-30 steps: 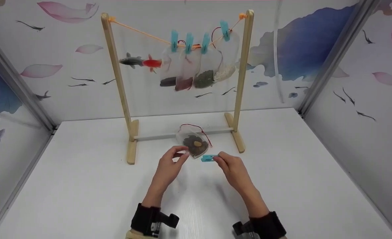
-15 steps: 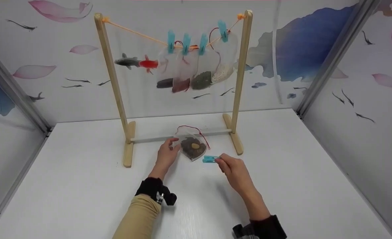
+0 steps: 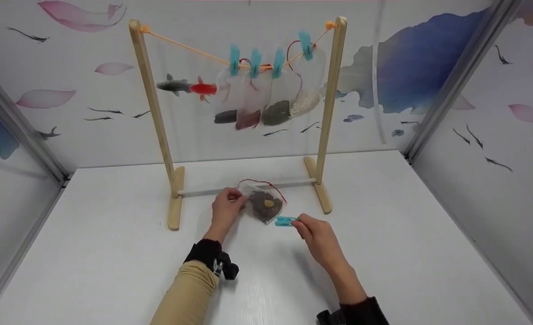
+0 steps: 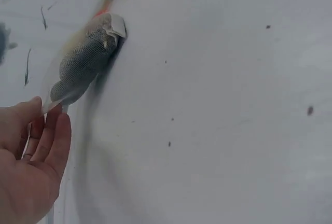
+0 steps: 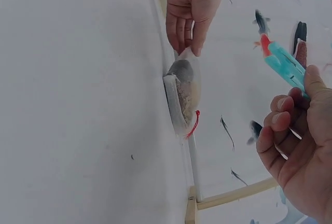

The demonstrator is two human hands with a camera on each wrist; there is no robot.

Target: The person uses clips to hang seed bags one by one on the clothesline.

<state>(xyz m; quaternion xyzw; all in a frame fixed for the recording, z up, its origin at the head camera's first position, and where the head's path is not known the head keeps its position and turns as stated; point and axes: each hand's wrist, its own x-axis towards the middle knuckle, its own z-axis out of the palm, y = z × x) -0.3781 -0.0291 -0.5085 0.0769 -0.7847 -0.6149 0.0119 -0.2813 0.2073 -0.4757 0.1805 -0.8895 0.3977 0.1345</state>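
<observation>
A sheer drawstring bag with dark contents, a yellowish piece and a red cord lies near the foot of the wooden rack. My left hand pinches its left edge between thumb and fingers; the left wrist view shows the bag partly raised there, its far end resting on the table. In my right hand, thumb and forefinger pinch a light-blue clothespin, just right of the bag and apart from it. The right wrist view shows this clothespin from close by, the other fingers loosely curled.
Behind the bag stands the wooden rack, an orange line strung across its posts. Several filled bags hang from it by blue clothespins. A pale crossbar joins the feet. Printed walls enclose the white table.
My left hand has moved left and farther forward, and now grips the bag's left edge. The right hand holds the clothespin in almost the same place.
</observation>
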